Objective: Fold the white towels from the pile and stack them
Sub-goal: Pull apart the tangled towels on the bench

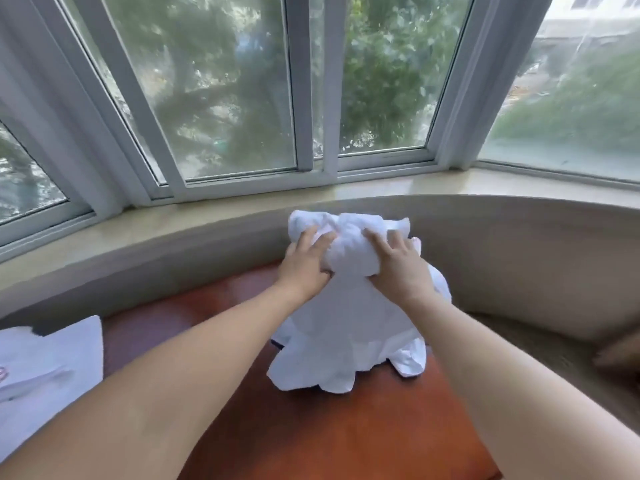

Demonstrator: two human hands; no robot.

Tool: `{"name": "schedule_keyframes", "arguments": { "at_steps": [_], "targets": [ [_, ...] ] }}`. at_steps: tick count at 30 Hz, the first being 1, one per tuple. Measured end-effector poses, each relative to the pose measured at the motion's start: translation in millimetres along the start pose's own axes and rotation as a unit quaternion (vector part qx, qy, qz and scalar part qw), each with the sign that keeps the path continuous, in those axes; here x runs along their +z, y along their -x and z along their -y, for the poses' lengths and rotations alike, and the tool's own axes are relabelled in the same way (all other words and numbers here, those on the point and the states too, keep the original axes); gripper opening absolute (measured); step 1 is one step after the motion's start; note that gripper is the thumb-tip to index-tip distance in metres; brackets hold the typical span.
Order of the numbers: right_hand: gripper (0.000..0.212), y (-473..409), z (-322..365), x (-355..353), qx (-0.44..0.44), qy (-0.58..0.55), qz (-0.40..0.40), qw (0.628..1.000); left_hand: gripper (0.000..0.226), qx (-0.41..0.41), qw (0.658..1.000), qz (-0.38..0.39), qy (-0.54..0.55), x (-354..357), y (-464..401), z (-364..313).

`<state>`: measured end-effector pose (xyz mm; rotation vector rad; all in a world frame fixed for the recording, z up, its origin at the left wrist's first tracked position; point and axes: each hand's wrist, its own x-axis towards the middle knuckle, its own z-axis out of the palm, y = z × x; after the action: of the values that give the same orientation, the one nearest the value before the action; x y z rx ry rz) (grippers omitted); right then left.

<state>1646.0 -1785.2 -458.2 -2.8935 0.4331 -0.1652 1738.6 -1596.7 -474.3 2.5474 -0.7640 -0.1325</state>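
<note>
A crumpled pile of white towels (349,323) lies on the red-brown table (311,427), leaning against the beige ledge behind it. My left hand (306,263) grips the bunched top of the pile from the left, thumb tucked under the cloth. My right hand (398,265) grips the same bunch from the right, fingers spread over it. The lower edges of the cloth spill toward me over the tabletop. At the far left lies a flat white towel (48,372), partly cut off by the frame edge.
A curved beige ledge (173,251) wraps round the table's far side, with a pale windowsill (381,185) and bay windows (228,91) behind it. Grey-beige upholstery (554,358) borders the table at right, where a blurred brownish object (620,355) sits at the edge.
</note>
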Motion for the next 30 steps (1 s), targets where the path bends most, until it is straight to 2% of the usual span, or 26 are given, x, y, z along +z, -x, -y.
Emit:
{"name": "schedule_keyframes", "arguments": {
  "at_steps": [4, 6, 8, 12, 19, 30],
  "targets": [
    [0.101, -0.2, -28.0, 87.2, 0.080, -0.013, 0.163, 0.983, 0.096, -0.037, 0.984, 0.157, -0.074, 76.5, -9.8, 40.2],
    [0.108, 0.4, -35.0, 125.7, 0.090, -0.037, 0.244, 0.965, 0.103, -0.052, 0.967, 0.226, -0.105, 106.4, -18.2, 53.3],
    [0.117, -3.8, -38.2, 156.9, 0.092, -0.041, 0.280, 0.955, 0.110, -0.062, 0.951, 0.278, -0.122, 130.9, -29.2, 60.3],
    [0.131, -11.1, -44.3, 207.5, 0.098, -0.035, 0.293, 0.950, 0.128, -0.087, 0.925, 0.347, -0.132, 172.8, -43.4, 69.4],
    [0.136, -17.6, -53.7, 261.6, 0.085, 0.015, 0.252, 0.964, 0.141, -0.093, 0.929, 0.336, -0.129, 230.0, -52.0, 94.1],
    [0.141, -21.9, -41.0, 253.5, 0.110, 0.058, 0.290, 0.949, 0.141, -0.070, 0.918, 0.369, -0.129, 213.8, -55.0, 92.9]
  ]
}}
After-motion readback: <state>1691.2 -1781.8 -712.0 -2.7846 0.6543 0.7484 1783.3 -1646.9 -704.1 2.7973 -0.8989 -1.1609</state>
